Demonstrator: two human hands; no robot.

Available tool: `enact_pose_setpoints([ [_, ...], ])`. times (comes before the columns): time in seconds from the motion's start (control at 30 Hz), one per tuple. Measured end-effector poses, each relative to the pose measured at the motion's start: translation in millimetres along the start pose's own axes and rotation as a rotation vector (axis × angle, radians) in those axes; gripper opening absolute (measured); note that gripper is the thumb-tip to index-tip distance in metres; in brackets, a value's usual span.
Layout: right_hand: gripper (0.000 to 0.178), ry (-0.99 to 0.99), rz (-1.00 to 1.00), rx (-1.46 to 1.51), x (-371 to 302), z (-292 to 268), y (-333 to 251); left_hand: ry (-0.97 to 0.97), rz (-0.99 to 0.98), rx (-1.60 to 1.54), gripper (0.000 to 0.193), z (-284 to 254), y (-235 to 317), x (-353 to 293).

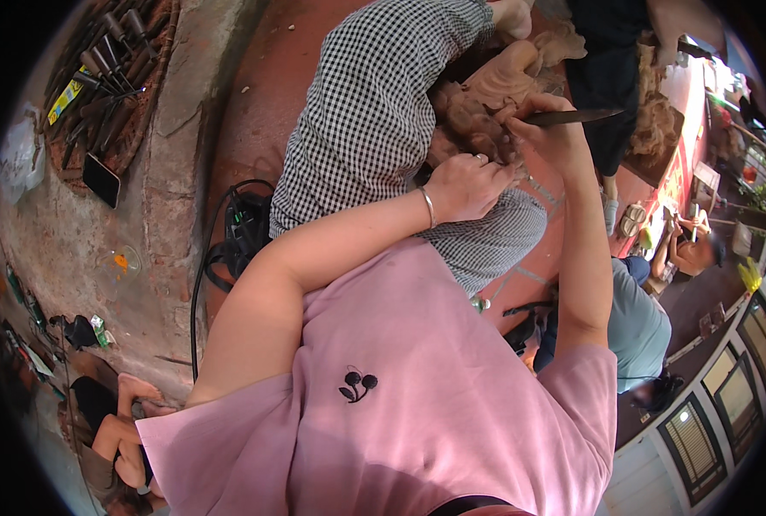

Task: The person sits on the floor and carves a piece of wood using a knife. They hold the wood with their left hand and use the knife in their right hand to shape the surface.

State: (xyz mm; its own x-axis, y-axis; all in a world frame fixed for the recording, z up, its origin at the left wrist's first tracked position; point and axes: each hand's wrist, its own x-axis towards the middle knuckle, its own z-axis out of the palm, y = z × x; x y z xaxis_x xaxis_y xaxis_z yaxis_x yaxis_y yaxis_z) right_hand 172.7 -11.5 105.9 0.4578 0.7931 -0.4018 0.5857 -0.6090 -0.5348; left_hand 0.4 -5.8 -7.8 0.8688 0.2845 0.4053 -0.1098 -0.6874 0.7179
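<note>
A brown carved wooden figure (pixel 505 79) with rounded, folded forms lies between my legs, by the checkered trousers. My right hand (pixel 548 129) grips a carving tool (pixel 576 117); its dark, tapering end sticks out to the right past my fingers. The tool's other end is hidden at the carving. With a bracelet on the wrist and a ring on a finger, my left hand (pixel 464 187) is closed, its knuckles up, against the near side of the figure. What its fingertips hold is hidden.
On a raised ledge (pixel 176 155) at left, a round tray (pixel 142 142) carries several wooden-handled chisels, with a phone (pixel 101 181) at its rim. A black cable (pixel 198 301) runs beside my left leg. Other people sit nearby; another carving (pixel 654 129) stands at right.
</note>
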Motion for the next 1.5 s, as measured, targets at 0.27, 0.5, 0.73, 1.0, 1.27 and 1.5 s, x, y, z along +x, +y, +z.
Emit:
enact_pose_setpoints([
  [0.27,0.014,0.133,-0.100,-0.164,6,17,3,0.026,0.008,-0.001,0.047,2,-1,-1],
  [0.5,0.014,0.169,-0.053,-0.289,2,22,-12,-0.015,0.007,0.012,0.048,1,0,1],
  [0.73,0.012,0.215,-0.136,-0.270,-1,25,-9,-0.028,-0.006,-0.006,0.047,-1,3,2],
  [1.0,0.010,0.197,0.118,0.377,-33,-26,-9,0.030,-0.065,-0.206,0.024,-13,0,5],
  [1.27,0.006,0.328,0.181,0.399,-113,-51,20,-0.171,0.393,-0.882,0.019,-104,156,95],
  [1.5,0.011,0.186,0.107,0.203,-160,-72,56,-0.217,0.510,-0.902,0.019,-150,157,105],
])
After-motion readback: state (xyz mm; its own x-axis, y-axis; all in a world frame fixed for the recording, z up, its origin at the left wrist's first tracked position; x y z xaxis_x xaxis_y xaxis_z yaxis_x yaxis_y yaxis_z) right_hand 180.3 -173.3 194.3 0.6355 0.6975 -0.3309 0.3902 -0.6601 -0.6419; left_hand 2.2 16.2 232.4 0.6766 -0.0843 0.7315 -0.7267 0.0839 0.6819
